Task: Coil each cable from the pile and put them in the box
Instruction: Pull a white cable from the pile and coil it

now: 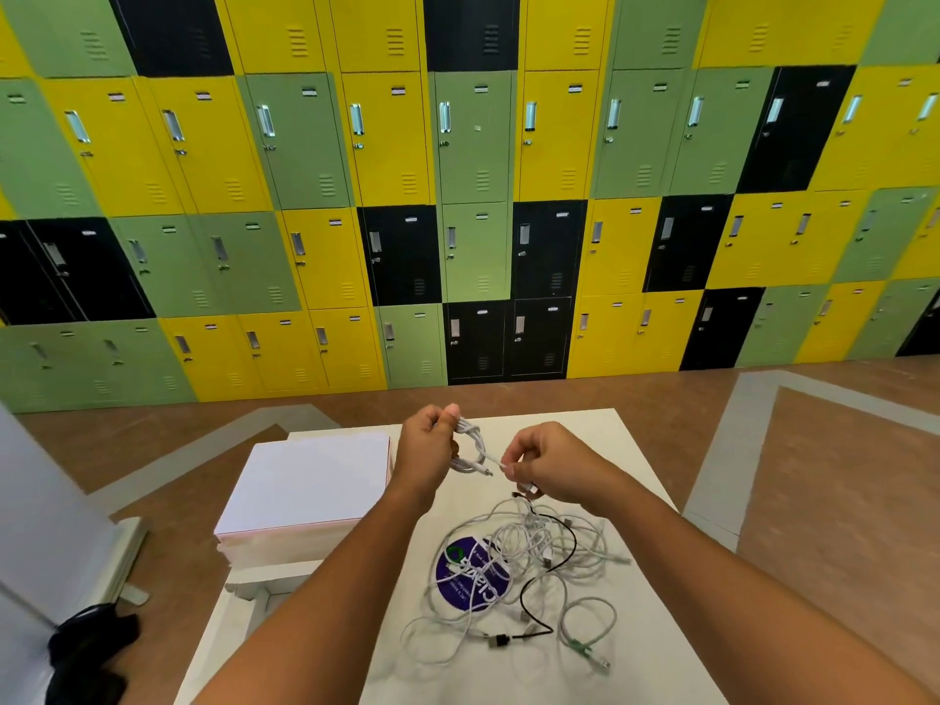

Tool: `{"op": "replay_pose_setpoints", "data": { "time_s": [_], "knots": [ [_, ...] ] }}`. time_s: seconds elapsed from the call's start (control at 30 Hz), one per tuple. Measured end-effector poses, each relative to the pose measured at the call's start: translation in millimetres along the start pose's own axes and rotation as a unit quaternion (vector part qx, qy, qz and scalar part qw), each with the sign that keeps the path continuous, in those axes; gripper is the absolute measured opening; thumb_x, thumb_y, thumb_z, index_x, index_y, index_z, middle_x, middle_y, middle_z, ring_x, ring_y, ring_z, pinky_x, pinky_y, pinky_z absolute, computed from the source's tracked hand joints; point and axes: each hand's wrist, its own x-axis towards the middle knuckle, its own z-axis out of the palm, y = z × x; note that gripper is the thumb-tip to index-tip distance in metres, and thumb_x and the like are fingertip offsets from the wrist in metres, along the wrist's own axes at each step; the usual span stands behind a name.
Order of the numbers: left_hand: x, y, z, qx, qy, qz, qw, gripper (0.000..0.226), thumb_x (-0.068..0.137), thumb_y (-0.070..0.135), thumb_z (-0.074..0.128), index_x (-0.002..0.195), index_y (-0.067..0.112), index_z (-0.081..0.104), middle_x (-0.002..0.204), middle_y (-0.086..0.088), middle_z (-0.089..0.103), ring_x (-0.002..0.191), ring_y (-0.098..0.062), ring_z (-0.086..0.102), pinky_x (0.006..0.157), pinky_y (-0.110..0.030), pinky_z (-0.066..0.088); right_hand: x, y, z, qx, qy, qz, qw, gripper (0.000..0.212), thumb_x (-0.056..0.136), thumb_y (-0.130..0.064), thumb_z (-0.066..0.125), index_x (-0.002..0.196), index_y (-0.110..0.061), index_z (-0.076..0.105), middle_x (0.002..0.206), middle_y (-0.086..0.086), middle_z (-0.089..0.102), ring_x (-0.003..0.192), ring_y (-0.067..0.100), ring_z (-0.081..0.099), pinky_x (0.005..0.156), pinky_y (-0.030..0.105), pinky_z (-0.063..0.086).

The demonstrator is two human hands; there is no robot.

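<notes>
Head view:
- Left hand (pixel 426 445): raised above the far half of the table (pixel 508 679), fingers curled. Thumb and fingertips pinch the top of a white cable (pixel 472 444) that is bunched in small loops and hangs clear of the table.
- Right hand (pixel 554 465): at 3 o'clock of the left hand, near it. Thumb and forefinger pinch the free end of the same white cable, other fingers curled under. A small connector shows just below those fingers; can't tell whether it's held.
- Cable pile (pixel 524 567): at 6 o'clock of the hands, on the table between the forearms. It is a loose tangle, mostly white and grey, with one black cable (pixel 536 600) running through it. It lies partly over a round purple sticker (pixel 470 577).
- Box (pixel 305 480): white, at 9 o'clock of the left hand, by the table's left edge. Top face is plain white; can't tell whether it's open.
- 12 o'clock: wall of lockers (pixel 458 145) in yellow, green and black, beyond a brown floor (pixel 814 475).
- 7 o'clock: black object (pixel 86 648) on the floor, too dark to identify.
</notes>
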Motion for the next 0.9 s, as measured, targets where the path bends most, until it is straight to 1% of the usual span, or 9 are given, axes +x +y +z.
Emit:
{"op": "replay_pose_setpoints", "data": {
  "time_s": [0.07,0.13,0.23,0.33,0.5,0.6,0.67,0.77,0.9],
  "knots": [
    [-1,3,-2,-0.029,-0.043,-0.030,0.998,0.025,0.105,0.024,0.050,0.084,0.014,0.058,0.064,-0.002,0.049,0.055,-0.013,0.049,0.056,-0.028,0.044,4,5,-4,-0.055,0.037,-0.007,0.998,0.012,0.094,-0.008,0.063,0.097,-0.016,0.072,0.069,0.004,0.061,0.066,0.016,0.059,0.066,0.034,0.052],
    [-1,6,-8,-0.032,-0.087,-0.059,0.994,0.019,0.106,0.020,0.048,0.090,0.014,0.057,0.067,-0.004,0.056,0.058,-0.015,0.060,0.057,-0.027,0.046,5,6,-8,-0.110,0.058,-0.019,0.992,0.021,0.098,-0.010,0.058,0.104,-0.022,0.074,0.067,-0.003,0.055,0.062,0.011,0.051,0.058,0.026,0.042],
    [-5,9,-12,-0.028,-0.134,-0.093,0.986,0.016,0.106,0.016,0.045,0.097,0.011,0.056,0.069,-0.005,0.062,0.063,-0.018,0.067,0.058,-0.026,0.046,5,5,-13,-0.143,0.064,-0.024,0.987,0.025,0.100,-0.011,0.054,0.101,-0.021,0.076,0.082,-0.001,0.063,0.065,0.009,0.050,0.056,0.024,0.038],
    [-6,10,-13,-0.057,-0.148,-0.121,0.980,0.014,0.106,0.014,0.043,0.099,0.009,0.055,0.069,-0.006,0.064,0.068,-0.021,0.068,0.060,-0.029,0.046,5,4,-15,-0.110,0.080,-0.040,0.990,0.024,0.100,-0.011,0.054,0.097,-0.021,0.076,0.096,-0.002,0.063,0.082,0.014,0.056,0.067,0.029,0.045],
    [-6,12,-12,-0.045,-0.153,-0.144,0.977,0.018,0.099,0.010,0.037,0.092,0.006,0.053,0.068,-0.009,0.060,0.059,-0.019,0.058,0.055,-0.029,0.040,6,7,-12,-0.035,0.066,-0.030,0.997,0.028,0.100,-0.011,0.052,0.088,-0.025,0.073,0.087,0.004,0.066,0.079,0.018,0.058,0.065,0.036,0.048],
    [-9,14,-11,-0.038,-0.158,-0.182,0.970,0.023,0.095,0.012,0.034,0.086,0.004,0.053,0.076,-0.013,0.059,0.056,-0.019,0.051,0.053,-0.028,0.036,6,4,-10,-0.043,0.061,-0.046,0.996,0.025,0.099,-0.009,0.054,0.091,-0.020,0.075,0.081,-0.004,0.061,0.074,0.012,0.054,0.066,0.030,0.045],
    [-11,14,-8,-0.021,-0.176,-0.167,0.970,0.022,0.095,0.012,0.032,0.086,0.007,0.052,0.073,-0.011,0.057,0.053,-0.016,0.047,0.052,-0.027,0.033,5,1,-9,-0.051,0.069,-0.059,0.995,0.022,0.098,-0.009,0.056,0.094,-0.017,0.076,0.079,-0.011,0.058,0.073,0.004,0.052,0.067,0.026,0.045],
    [-16,14,-6,0.038,-0.195,-0.112,0.974,0.026,0.097,0.007,0.031,0.098,0.010,0.056,0.066,-0.005,0.054,0.051,-0.013,0.044,0.051,-0.025,0.033,7,2,-10,-0.029,0.088,-0.062,0.994,0.018,0.093,-0.010,0.064,0.088,-0.020,0.076,0.079,0.002,0.068,0.071,0.012,0.059,0.070,0.040,0.055],
    [-17,11,-4,0.040,-0.204,-0.043,0.977,0.022,0.102,0.008,0.046,0.093,0.008,0.066,0.060,0.001,0.048,0.051,-0.011,0.041,0.051,-0.025,0.036,9,6,-17,0.075,0.117,-0.037,0.990,0.011,0.088,-0.004,0.071,0.085,-0.014,0.071,0.075,0.008,0.069,0.064,0.019,0.065,0.066,0.034,0.060]
  ]
}}
